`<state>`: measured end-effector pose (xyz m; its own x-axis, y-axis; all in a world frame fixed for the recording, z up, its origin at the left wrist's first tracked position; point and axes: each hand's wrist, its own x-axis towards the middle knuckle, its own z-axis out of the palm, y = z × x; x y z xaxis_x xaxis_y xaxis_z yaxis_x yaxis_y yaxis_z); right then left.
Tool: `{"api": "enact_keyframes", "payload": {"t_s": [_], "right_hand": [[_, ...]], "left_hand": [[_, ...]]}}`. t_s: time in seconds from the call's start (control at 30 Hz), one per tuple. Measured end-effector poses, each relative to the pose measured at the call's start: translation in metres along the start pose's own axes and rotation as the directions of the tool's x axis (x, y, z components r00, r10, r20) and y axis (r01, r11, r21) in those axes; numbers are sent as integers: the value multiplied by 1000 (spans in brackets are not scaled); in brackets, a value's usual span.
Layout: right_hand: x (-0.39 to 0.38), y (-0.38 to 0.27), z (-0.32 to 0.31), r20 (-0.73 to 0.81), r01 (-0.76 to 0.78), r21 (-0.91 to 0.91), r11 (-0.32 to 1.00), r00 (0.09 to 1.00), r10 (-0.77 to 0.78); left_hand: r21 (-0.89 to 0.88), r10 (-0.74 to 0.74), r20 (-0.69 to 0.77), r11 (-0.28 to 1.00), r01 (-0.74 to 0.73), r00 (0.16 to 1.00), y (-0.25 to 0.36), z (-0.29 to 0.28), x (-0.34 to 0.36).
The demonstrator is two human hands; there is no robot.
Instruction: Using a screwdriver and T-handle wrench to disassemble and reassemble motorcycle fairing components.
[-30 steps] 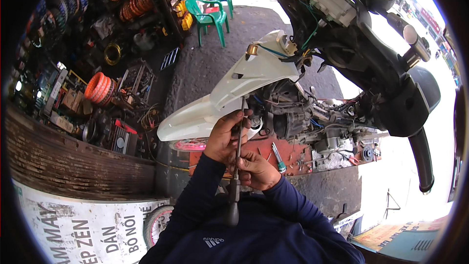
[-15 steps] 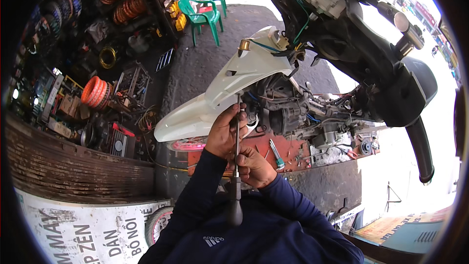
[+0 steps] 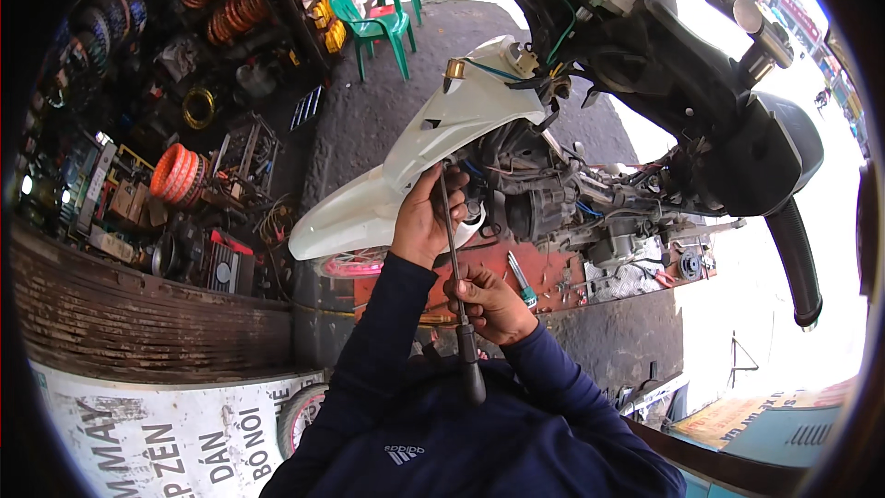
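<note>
A long tool like a screwdriver point(image 3: 468, 355), with a thin metal shaft and dark handle, reaches up to the underside of a white front panel point(image 3: 452, 101) on a partly dismantled motorbike point(image 3: 590, 203). My left hand point(image 3: 426, 217) is closed around the upper shaft, its fingertips by the panel's lower edge, beside the white mudguard point(image 3: 336, 221). My right hand point(image 3: 489, 304) grips the shaft lower down, just above the handle. The tool's tip is hidden behind my left fingers and the panel.
A black handlebar assembly point(image 3: 728, 157) hangs over the right. A red board point(image 3: 562, 286) with tools and small parts lies under the bike. Green plastic chairs point(image 3: 383, 28) stand behind. Shelves, orange rims point(image 3: 180, 171), a corrugated shutter point(image 3: 147, 304) and a white sign point(image 3: 157, 433) are at left.
My left hand has slid up and forward along the shaft toward the panel, apart from my right hand. The tool's handle has shifted slightly right and upward in the picture.
</note>
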<state>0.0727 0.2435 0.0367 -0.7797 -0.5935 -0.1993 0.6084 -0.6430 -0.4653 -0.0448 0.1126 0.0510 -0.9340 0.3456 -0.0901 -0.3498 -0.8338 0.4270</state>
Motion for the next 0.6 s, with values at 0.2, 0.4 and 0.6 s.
{"api": "enact_keyframes", "payload": {"t_s": [0.2, 0.4, 0.6], "right_hand": [[-25, 8, -8, 17, 46, -118, 992, 999, -44], [-79, 51, -37, -118, 259, 80, 963, 961, -249], [-121, 152, -87, -597, 453, 129, 882, 746, -296]], "left_hand": [[29, -14, -35, 999, 15, 999, 0, -5, 2], [131, -136, -40, 982, 140, 990, -23, -25, -31], [-21, -492, -51, 871, 491, 869, -84, -147, -87]]}}
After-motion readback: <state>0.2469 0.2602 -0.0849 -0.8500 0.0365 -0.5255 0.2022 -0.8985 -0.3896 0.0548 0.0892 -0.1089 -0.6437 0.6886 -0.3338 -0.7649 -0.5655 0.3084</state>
